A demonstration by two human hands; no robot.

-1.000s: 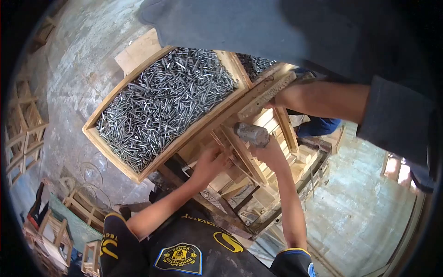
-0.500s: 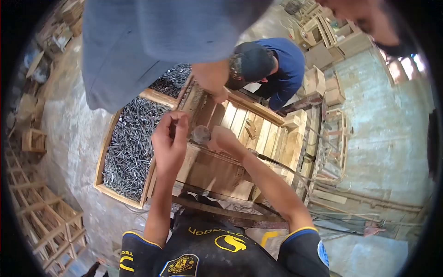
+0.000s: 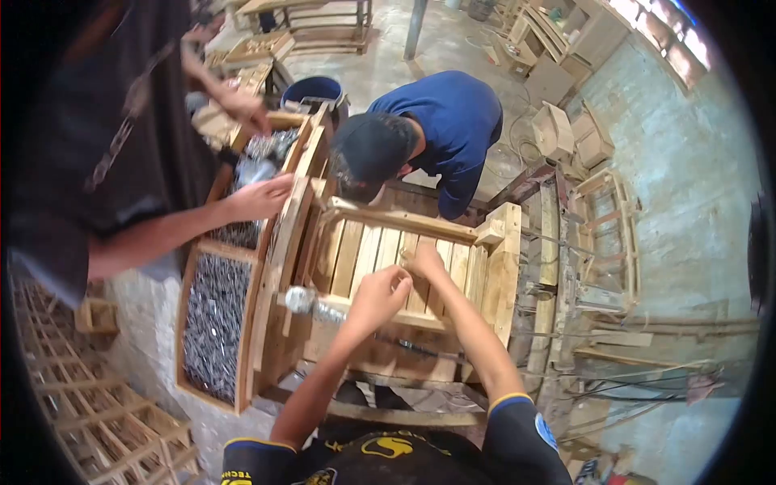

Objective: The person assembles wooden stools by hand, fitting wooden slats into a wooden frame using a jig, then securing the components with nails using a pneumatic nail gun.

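My right hand [image 3: 425, 260] reaches over the pale slats [image 3: 349, 249] of a wooden frame. Its fingers are closed around a small wooden block [image 3: 405, 255], which they largely cover. Just to the left, my left hand [image 3: 378, 299] is closed in a pinch; whatever lies between the fingertips is too small to make out. A hammer-like tool with a rounded, silver-wrapped head [image 3: 300, 300] and wrapped handle [image 3: 329, 312] rests on the near side of the frame, left of my left hand and apart from both hands.
A wooden bin of nails [image 3: 214, 323] stands on the left. A co-worker's hand [image 3: 263, 197] touches the boards beside it. Another person in a blue top [image 3: 449, 117] bends over the frame's far side. A blue bucket [image 3: 313, 90] stands behind; a metal-and-wood bench [image 3: 543, 242] is at right.
My right hand has left the silver-headed tool and moved onto the slats. My left hand has come down from near the nail bin towards it. The co-worker at left has shifted back left.
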